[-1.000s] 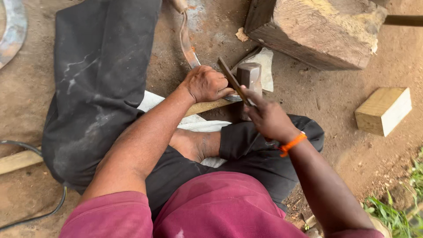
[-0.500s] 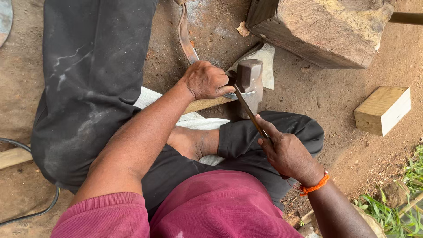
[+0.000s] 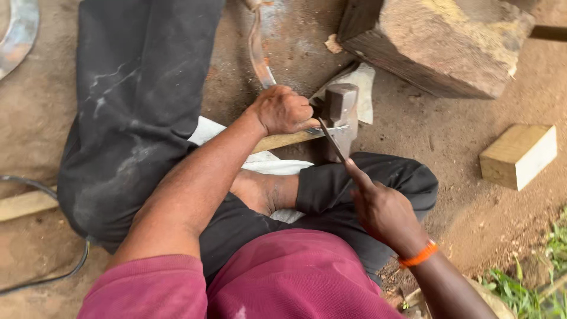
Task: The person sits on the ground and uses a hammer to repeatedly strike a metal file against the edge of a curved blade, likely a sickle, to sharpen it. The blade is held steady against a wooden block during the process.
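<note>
I sit on the dirt ground with my legs folded. My left hand point(image 3: 283, 110) grips a curved metal blade point(image 3: 258, 53) and presses it against a small metal block point(image 3: 341, 109) standing upright on the ground. My right hand point(image 3: 383, 211) holds a thin metal file point(image 3: 332, 140) whose tip rests on the blade beside the left hand's thumb. An orange band circles my right wrist. A wooden stick point(image 3: 286, 140) lies under the left hand.
A large rough stone block point(image 3: 449, 44) sits at the top right. A small pale wooden block point(image 3: 518, 155) lies to the right. White cloth point(image 3: 277, 162) is spread under my legs. A cable point(image 3: 35, 189) runs at the left, grass at the bottom right.
My right hand has drawn the file back toward me, from over the metal block down to my knee. The left hand has kept its grip on the blade.
</note>
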